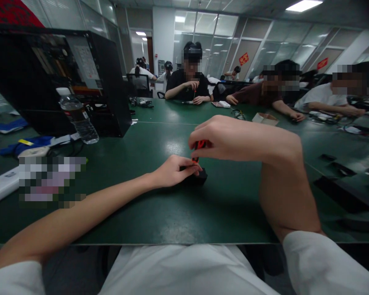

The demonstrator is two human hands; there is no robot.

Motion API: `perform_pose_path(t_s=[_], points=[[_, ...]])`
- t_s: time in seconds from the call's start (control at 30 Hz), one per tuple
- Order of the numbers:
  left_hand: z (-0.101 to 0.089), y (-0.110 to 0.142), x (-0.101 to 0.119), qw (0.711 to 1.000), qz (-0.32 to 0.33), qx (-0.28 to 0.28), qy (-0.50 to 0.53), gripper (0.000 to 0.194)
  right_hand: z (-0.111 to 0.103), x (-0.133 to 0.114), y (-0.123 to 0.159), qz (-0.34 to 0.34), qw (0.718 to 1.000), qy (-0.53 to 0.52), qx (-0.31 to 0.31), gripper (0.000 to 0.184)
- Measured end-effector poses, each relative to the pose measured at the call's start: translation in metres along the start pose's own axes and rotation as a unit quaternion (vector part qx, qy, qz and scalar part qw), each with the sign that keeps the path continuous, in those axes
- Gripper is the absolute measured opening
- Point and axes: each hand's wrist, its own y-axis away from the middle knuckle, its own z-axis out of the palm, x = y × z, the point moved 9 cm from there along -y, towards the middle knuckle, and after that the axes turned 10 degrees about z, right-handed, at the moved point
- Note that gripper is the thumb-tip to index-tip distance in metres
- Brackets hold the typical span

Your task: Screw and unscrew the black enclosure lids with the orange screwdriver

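A small black box-like part (201,176) lies on the green table in front of me. My left hand (174,172) is closed at its left side, with the fingertips on its top; what the palm covers is hidden. Above it, my right hand (224,137) is wrapped round the red and black handle of a screwdriver (200,144), held upright. The tool's lower end meets the black part near my left fingertips; the tip itself cannot be seen.
An opened black computer case (107,82) stands at the left, a water bottle (78,116) before it. Blue gloves (33,143) and a white long object (3,184) lie nearby. Black parts (344,192) sit at the right. Several people work across the green table (160,217).
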Motion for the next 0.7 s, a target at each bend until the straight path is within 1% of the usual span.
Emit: perform_pose_path(t_s=[0.07,0.1,0.2,0.27,0.37,0.5,0.57,0.63,0.7], points=[[0.003,0.000,0.000,0.998,0.003,0.000,-0.058,0.024,0.010,0.003,-0.002,0.026,0.999,-0.001,-0.042,0.022],[0.006,0.001,-0.003,0.995,-0.004,-0.006,-0.096,0.028,0.014,0.006,-0.002,0.046,0.997,0.002,-0.056,0.023],[0.019,0.003,-0.015,0.975,-0.064,-0.044,-0.210,0.048,0.018,0.013,0.001,0.092,0.993,0.020,-0.077,0.024],[0.023,0.005,-0.021,0.962,-0.094,-0.051,-0.249,0.050,0.020,0.012,0.003,0.097,0.991,0.034,-0.090,0.025],[0.023,0.006,-0.022,0.961,-0.102,-0.039,-0.252,0.045,0.019,0.009,0.004,0.091,0.990,0.044,-0.104,0.024],[0.021,0.008,-0.019,0.967,-0.089,-0.026,-0.238,0.043,0.022,0.010,0.009,0.082,0.991,0.026,-0.103,0.026],[0.020,0.009,-0.018,0.968,-0.083,-0.027,-0.235,0.042,0.032,0.016,0.018,0.075,0.990,0.004,-0.116,0.028],[0.020,0.009,-0.018,0.970,-0.080,-0.034,-0.228,0.041,0.050,0.025,0.034,0.061,0.985,-0.041,-0.159,0.032],[0.021,0.009,-0.018,0.971,-0.078,-0.044,-0.220,0.040,0.069,0.037,0.055,0.049,0.972,-0.100,-0.208,0.037]])
